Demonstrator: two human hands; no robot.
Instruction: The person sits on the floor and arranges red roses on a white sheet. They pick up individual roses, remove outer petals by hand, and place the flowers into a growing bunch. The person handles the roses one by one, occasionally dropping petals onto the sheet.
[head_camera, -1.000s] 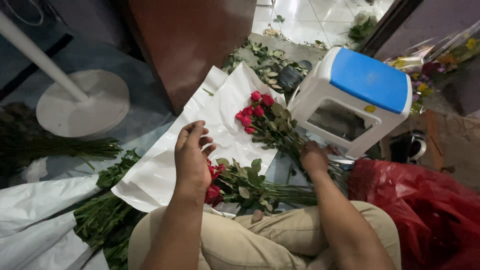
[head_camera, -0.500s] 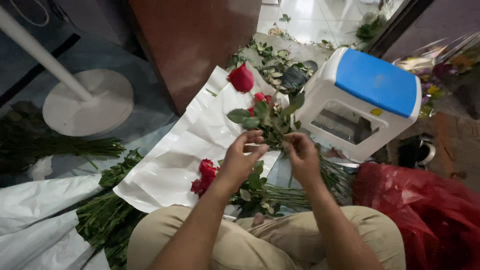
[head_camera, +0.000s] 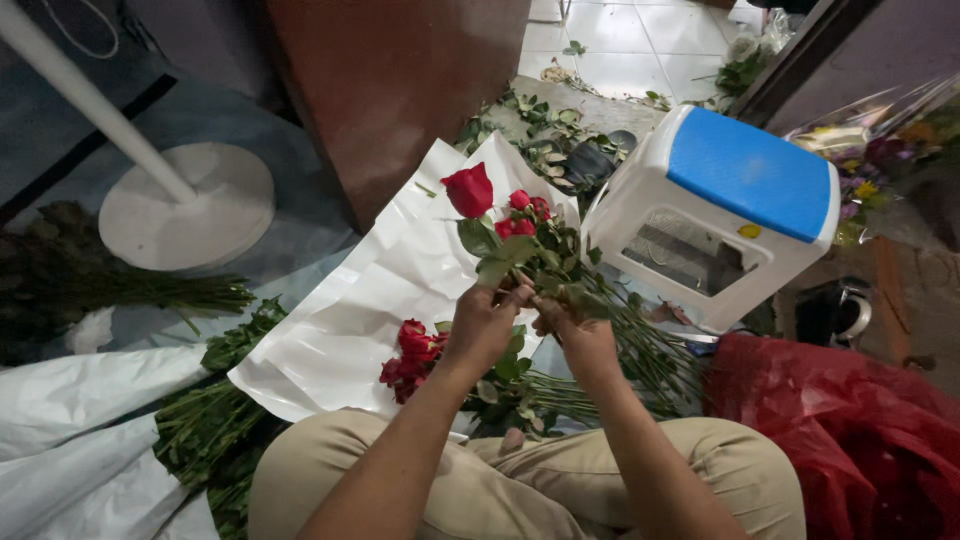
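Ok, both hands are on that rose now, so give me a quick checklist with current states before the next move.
1. Left hand on the stem of the raised rose: ok.
2. Right hand on the same stem, lower leaves: ok.
3. Bloom upright and whole: ok.
4. White paper spread underneath: ok.
5. More red roses lying within reach beside the left hand: ok.
6. Thorns under the fingers: cannot tell.

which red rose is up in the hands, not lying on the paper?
The large rose, raised on its stem by both hands; the other roses lie in bunches on the white paper.
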